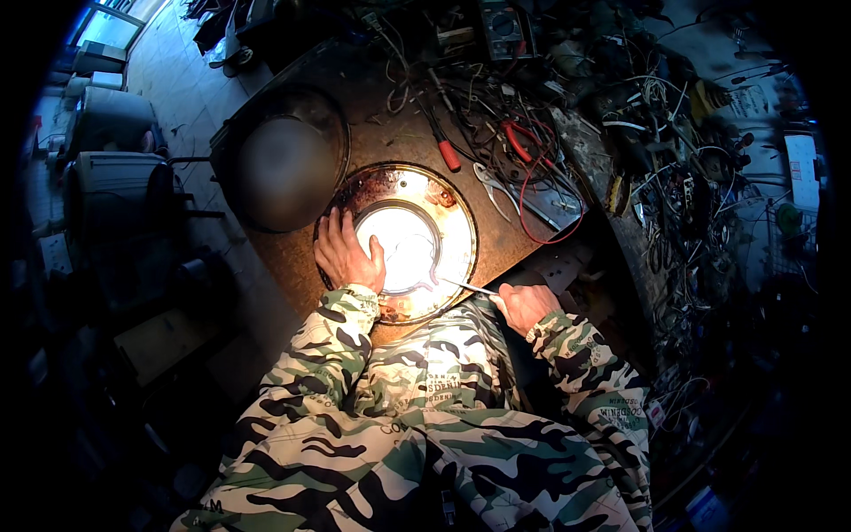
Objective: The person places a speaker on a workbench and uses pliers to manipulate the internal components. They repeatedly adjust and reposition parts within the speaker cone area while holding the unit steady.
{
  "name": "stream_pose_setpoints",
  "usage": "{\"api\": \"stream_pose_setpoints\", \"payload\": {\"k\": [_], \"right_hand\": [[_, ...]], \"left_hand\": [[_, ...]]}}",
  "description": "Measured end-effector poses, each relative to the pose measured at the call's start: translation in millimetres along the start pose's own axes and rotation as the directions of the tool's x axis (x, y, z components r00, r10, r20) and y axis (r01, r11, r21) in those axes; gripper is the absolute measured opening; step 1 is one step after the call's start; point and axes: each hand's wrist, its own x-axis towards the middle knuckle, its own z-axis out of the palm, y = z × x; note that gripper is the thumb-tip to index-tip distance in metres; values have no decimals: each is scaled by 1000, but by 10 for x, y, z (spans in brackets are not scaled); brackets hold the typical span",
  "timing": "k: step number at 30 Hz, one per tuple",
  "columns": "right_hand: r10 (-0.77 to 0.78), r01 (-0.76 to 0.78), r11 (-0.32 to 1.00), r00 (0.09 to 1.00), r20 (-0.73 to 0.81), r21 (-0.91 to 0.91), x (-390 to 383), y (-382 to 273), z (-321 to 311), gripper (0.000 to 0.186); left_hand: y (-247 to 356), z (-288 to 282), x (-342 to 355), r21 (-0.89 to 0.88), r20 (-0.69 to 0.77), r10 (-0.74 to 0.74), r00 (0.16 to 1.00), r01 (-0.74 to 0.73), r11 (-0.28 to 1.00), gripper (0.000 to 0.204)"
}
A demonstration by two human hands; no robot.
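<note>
A round metal appliance base (pixel 459 208) with a brown-stained rim lies near the front of the rusty worktable (pixel 496 248). Its middle glares so white that detail there is lost, apart from a thin reddish wire (pixel 433 273) at the right of the opening. My left hand (pixel 346 255) rests open on the left part of the rim, fingers apart. Closed round a slim screwdriver-like tool (pixel 472 287), my right hand (pixel 526 306) is at the lower right; the tool's shaft points left to the inner edge near the wire. The fist hides its handle.
Beyond my left hand stands a round dark-rimmed part (pixel 341 115). Pliers (pixel 496 191), a red-handled tool (pixel 450 156) and tangled test leads (pixel 525 213) lie at the table's right. A multimeter (pixel 503 25) sits at the back; heaped cables (pixel 656 97) fill the far right.
</note>
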Motion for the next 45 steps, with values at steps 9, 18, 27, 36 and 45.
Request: {"api": "stream_pose_setpoints", "payload": {"k": [9,18,27,36,45], "right_hand": [[-28,27,999,1000,3,38,114,170,158,37],[-26,24,995,999,19,100,168,229,186,35],[-36,31,997,997,73,65,202,271,187,35],[-30,29,1000,991,132,10,205,170,-130,36],[-47,39,998,984,169,50,310,363,113,40]], "left_hand": [[33,-13,22,-6,-8,8,1000,-8,1000,70],[61,-54,24,6,5,4,1000,-4,1000,65],[55,-29,8,-7,-10,4,1000,-4,1000,69],[54,23,-11,0,-21,2,1000,-2,1000,67],[67,-5,1,-6,-5,0,1000,0,1000,70]]}}
